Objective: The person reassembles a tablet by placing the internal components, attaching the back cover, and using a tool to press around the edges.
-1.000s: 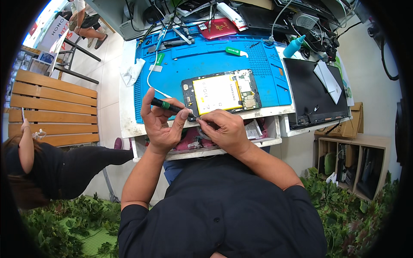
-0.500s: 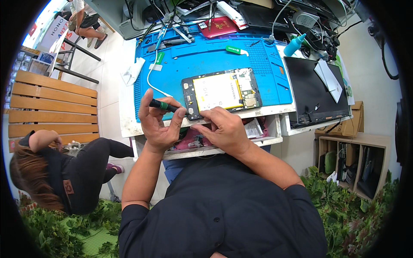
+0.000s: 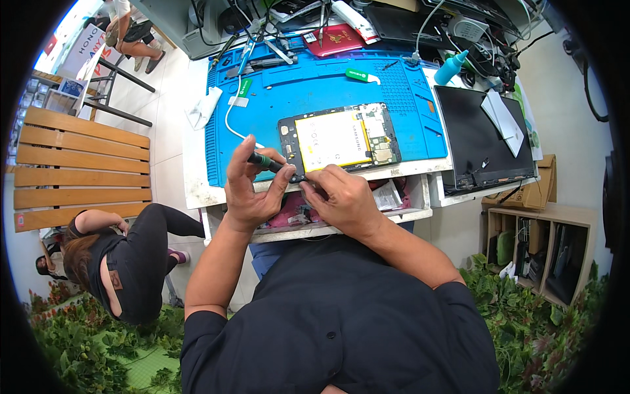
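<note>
An opened tablet (image 3: 380, 141), its board and large white battery (image 3: 331, 141) with a yellow border exposed, lies on the blue repair mat (image 3: 226, 187). My left hand (image 3: 252, 197) is closed round a screwdriver (image 3: 268, 162) with a black handle and green band. The screwdriver is tilted, and its lower end is at the tablet's near left corner. My right hand (image 3: 341, 197) meets it there, thumb and fingers pinched together at the tablet's near edge. Whatever is between those fingertips is hidden.
Below the table edge, an open drawer (image 3: 394, 215) holds small parts. A white cable (image 3: 230, 125) crosses the mat. Farther back lie a red booklet (image 3: 335, 41), tools and tangled cables. To the right are a blue bottle (image 3: 451, 67) and a dark laptop screen (image 3: 485, 141). A person (image 3: 131, 262) sits at left.
My left hand and the screwdriver have shifted right, its lower end now close to my right fingertips. My right thumb has drawn in toward its fingers. The seated person has leaned right.
</note>
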### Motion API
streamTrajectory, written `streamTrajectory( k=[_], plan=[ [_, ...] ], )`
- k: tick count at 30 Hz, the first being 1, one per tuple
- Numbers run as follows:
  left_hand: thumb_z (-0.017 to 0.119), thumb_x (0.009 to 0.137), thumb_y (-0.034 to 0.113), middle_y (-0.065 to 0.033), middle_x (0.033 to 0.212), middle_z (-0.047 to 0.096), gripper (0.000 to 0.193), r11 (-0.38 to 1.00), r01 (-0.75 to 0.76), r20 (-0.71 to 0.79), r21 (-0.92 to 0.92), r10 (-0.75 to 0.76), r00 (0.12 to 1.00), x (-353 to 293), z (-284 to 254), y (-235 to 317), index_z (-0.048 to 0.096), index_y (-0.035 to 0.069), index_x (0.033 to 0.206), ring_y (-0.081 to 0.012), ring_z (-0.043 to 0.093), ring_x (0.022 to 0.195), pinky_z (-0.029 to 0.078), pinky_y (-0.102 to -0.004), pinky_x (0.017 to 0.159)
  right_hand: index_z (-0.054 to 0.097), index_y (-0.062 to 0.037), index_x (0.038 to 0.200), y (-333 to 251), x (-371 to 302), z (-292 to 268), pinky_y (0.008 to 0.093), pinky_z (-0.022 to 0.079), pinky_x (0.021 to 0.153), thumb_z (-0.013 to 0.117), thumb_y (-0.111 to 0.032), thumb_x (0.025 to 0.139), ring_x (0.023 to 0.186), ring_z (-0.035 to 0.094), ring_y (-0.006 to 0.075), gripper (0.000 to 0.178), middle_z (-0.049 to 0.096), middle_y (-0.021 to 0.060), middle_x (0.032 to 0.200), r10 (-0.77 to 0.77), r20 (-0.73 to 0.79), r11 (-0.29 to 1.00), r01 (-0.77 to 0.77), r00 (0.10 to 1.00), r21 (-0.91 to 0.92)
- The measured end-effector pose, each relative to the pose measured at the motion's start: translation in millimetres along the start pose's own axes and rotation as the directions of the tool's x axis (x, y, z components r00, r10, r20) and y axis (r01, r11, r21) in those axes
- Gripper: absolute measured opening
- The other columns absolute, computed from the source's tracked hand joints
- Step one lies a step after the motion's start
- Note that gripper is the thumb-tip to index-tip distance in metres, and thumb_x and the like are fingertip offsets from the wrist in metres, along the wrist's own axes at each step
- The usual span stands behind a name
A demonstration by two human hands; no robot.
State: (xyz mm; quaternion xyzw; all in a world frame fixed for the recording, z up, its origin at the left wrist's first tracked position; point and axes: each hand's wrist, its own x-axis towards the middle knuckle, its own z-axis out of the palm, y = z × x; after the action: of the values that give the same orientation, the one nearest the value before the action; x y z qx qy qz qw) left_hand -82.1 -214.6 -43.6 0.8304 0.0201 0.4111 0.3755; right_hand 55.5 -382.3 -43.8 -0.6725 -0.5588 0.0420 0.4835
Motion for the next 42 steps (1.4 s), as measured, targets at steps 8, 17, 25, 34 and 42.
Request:
streamTrajectory(
  k=[8, 17, 25, 34, 42],
  plan=[
    [0.090, 0.089, -0.002, -0.0162, 0.107, 0.077, 0.081, 0.975, -0.178, 0.061, 0.136, 0.171, 0.983, 12, -3, 3, 0.044, 0.005, 0.156, -0.0245, 0.079, 0.087, 0.065, -0.0342, 0.073, 0.071, -0.0004, 0.098, 1, 0, -2, 0.0419, 0.057, 0.060, 0.082, -0.007, 0.093, 0.069, 0.070, 0.0311, 0.013, 0.065, 0.0120, 0.085, -0.039, 0.004, 0.999, 0.039, 0.999, -0.012],
    [0.086, 0.086, -0.006, -0.0096, 0.106, 0.080, 0.040, 0.970, -0.136, 0.498, 0.200, 0.019, 0.867, 75, -33, 50, 0.068, 0.006, 0.119, -0.0301, 0.081, 0.084, 0.064, -0.0372, 0.072, 0.068, -0.0016, 0.095, 8, -2, 1, 0.0426, 0.057, 0.060, 0.081, -0.008, 0.095, 0.068, 0.070, 0.0318, 0.014, 0.065, 0.0119, 0.086, -0.076, -0.018, 0.997, 0.076, 0.997, -0.008],
    [0.080, 0.088, 0.003, -0.0090, 0.101, 0.078, 0.029, 0.879, -0.163, 0.678, 0.449, -0.216, 0.703, 116, -45, 79, 0.073, 0.010, 0.115, -0.0316, 0.075, 0.081, 0.057, -0.0417, 0.067, 0.070, -0.0020, 0.097, 9, -4, 2, 0.0432, 0.058, 0.062, 0.081, -0.010, 0.096, 0.070, 0.071, 0.0328, 0.013, 0.065, 0.0116, 0.086, -0.055, -0.015, 0.998, 0.055, 0.998, -0.006],
    [0.077, 0.097, 0.009, -0.0120, 0.101, 0.078, 0.033, 0.894, -0.193, 0.684, 0.404, -0.156, 0.713, 122, -35, 83, 0.074, 0.012, 0.130, -0.0336, 0.075, 0.087, 0.058, -0.0439, 0.077, 0.071, -0.0018, 0.095, 8, -4, 1, 0.0433, 0.059, 0.062, 0.080, -0.011, 0.096, 0.070, 0.071, 0.0329, 0.013, 0.065, 0.0117, 0.086, -0.060, -0.013, 0.998, 0.060, 0.998, -0.017],
    [0.081, 0.093, 0.007, -0.0098, 0.102, 0.074, 0.045, 0.823, -0.044, 0.654, 0.566, -0.416, 0.632, 122, -35, 84, 0.074, 0.014, 0.137, -0.0319, 0.073, 0.099, 0.057, -0.0406, 0.084, 0.071, -0.0020, 0.095, 9, -4, 1, 0.0432, 0.059, 0.062, 0.080, -0.011, 0.096, 0.070, 0.071, 0.0325, 0.013, 0.065, 0.0116, 0.086, -0.064, -0.014, 0.998, 0.064, 0.998, -0.019]
  ],
)
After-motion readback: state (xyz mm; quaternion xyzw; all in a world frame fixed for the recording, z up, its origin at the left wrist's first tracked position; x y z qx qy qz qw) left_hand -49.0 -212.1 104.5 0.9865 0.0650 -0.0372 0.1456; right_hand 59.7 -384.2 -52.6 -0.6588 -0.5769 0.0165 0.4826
